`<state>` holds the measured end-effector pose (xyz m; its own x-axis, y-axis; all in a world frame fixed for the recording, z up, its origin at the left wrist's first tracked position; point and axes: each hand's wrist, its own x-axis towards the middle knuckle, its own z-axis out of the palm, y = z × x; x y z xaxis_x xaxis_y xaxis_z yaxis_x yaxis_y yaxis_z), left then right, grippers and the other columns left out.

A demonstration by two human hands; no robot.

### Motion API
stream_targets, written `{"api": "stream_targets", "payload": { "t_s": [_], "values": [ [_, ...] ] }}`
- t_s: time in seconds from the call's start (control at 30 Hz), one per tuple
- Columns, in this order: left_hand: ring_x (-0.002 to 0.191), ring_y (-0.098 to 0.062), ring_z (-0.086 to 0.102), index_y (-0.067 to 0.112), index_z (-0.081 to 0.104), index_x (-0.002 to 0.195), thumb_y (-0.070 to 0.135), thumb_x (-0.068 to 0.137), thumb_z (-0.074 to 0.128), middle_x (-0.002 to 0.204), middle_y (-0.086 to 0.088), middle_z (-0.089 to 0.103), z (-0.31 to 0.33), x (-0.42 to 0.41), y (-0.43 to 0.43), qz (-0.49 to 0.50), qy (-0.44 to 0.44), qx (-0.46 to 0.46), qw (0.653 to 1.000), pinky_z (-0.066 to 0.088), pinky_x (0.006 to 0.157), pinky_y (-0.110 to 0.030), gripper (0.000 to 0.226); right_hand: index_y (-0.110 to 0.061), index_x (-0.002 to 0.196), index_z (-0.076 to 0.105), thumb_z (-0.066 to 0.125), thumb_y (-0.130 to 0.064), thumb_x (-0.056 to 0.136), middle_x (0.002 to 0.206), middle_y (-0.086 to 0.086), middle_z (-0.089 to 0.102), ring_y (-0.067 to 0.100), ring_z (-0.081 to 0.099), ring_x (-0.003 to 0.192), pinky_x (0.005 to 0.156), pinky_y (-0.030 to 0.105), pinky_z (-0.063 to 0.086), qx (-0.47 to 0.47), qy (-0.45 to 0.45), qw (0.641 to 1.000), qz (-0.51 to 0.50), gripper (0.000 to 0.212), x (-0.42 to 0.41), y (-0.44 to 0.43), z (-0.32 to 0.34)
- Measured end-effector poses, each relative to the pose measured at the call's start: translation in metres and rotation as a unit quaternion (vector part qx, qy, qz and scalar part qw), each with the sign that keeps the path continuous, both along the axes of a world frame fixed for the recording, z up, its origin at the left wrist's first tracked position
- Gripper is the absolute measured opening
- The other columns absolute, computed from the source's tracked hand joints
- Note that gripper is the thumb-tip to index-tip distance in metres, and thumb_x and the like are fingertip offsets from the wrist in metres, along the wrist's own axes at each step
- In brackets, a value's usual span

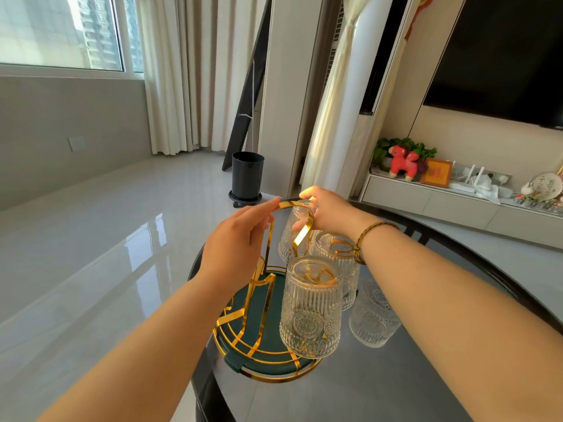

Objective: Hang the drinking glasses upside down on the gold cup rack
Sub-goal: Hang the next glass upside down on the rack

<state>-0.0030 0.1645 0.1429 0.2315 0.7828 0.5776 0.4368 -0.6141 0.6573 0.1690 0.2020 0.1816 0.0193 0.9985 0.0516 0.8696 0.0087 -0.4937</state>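
The gold cup rack [268, 300] with its round green base stands near the front left edge of a dark round table [380, 388]. My left hand [240, 242] pinches the rack's top loop handle. My right hand [326, 213] grips a ribbed clear glass [291, 236] upside down at the rack's far side. Two other ribbed glasses hang upside down on the rack's arms: one in front [310, 309], one to the right [338, 260] under my wrist. Another glass [373, 318] stands on the table right of the rack.
A black cylindrical bin [247, 175] on a wheeled base stands on the glossy floor beyond the table. A low TV cabinet [441, 199] with ornaments runs along the right wall. Curtains and a window are at the back left.
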Motion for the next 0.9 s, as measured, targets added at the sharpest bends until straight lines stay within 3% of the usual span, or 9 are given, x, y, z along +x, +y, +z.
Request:
{"api": "stream_targets", "payload": {
  "t_s": [0.33, 0.53, 0.73, 0.83, 0.9],
  "values": [
    [0.106, -0.025, 0.056, 0.021, 0.044, 0.126, 0.008, 0.092, 0.036, 0.115, -0.013, 0.062, 0.000, 0.000, -0.001, 0.000, -0.004, -0.002, 1.000, 0.048, 0.083, -0.036, 0.037, -0.009, 0.118, 0.044, 0.073, -0.024, 0.068, 0.102, 0.010, 0.051, 0.024, 0.051, 0.092, 0.063, 0.026, 0.040, -0.007, -0.042, 0.999, 0.033, 0.059, -0.001, 0.000, -0.008],
    [0.107, -0.027, 0.056, 0.021, 0.043, 0.127, 0.008, 0.092, 0.036, 0.116, -0.014, 0.061, 0.001, 0.001, -0.003, 0.009, -0.002, 0.002, 1.000, 0.048, 0.082, -0.036, 0.038, -0.008, 0.122, 0.041, 0.072, -0.027, 0.068, 0.101, 0.007, 0.047, 0.023, 0.049, 0.095, 0.074, 0.032, 0.042, -0.027, -0.024, 0.999, 0.020, 0.064, 0.001, -0.005, -0.005],
    [0.100, -0.027, 0.058, 0.021, 0.042, 0.127, 0.009, 0.093, 0.037, 0.115, -0.014, 0.062, 0.003, 0.001, -0.007, 0.012, 0.012, 0.009, 1.000, 0.047, 0.076, -0.033, 0.037, -0.015, 0.130, 0.033, 0.067, -0.031, 0.073, 0.135, 0.011, 0.039, 0.025, 0.043, 0.116, 0.083, 0.029, 0.037, -0.003, 0.002, 1.000, -0.013, 0.068, 0.013, -0.035, 0.005],
    [0.093, -0.028, 0.058, 0.021, 0.040, 0.129, 0.011, 0.093, 0.036, 0.118, -0.014, 0.059, 0.006, 0.002, -0.011, 0.018, 0.033, 0.004, 0.999, 0.046, 0.073, -0.033, 0.037, -0.016, 0.131, 0.032, 0.065, -0.034, 0.074, 0.140, 0.010, 0.035, 0.026, 0.039, 0.124, 0.094, 0.035, 0.038, 0.015, 0.005, 0.999, -0.030, 0.068, 0.020, -0.057, 0.010],
    [0.103, -0.029, 0.054, 0.020, 0.036, 0.131, 0.014, 0.093, 0.037, 0.128, -0.014, 0.052, 0.006, 0.004, -0.018, 0.031, 0.057, -0.007, 0.998, 0.044, 0.079, -0.035, 0.039, -0.017, 0.131, 0.032, 0.065, -0.034, 0.075, 0.142, 0.009, 0.035, 0.025, 0.037, 0.127, 0.097, 0.038, 0.037, 0.025, 0.015, 0.999, -0.040, 0.067, 0.026, -0.074, 0.010]
  ]
}}
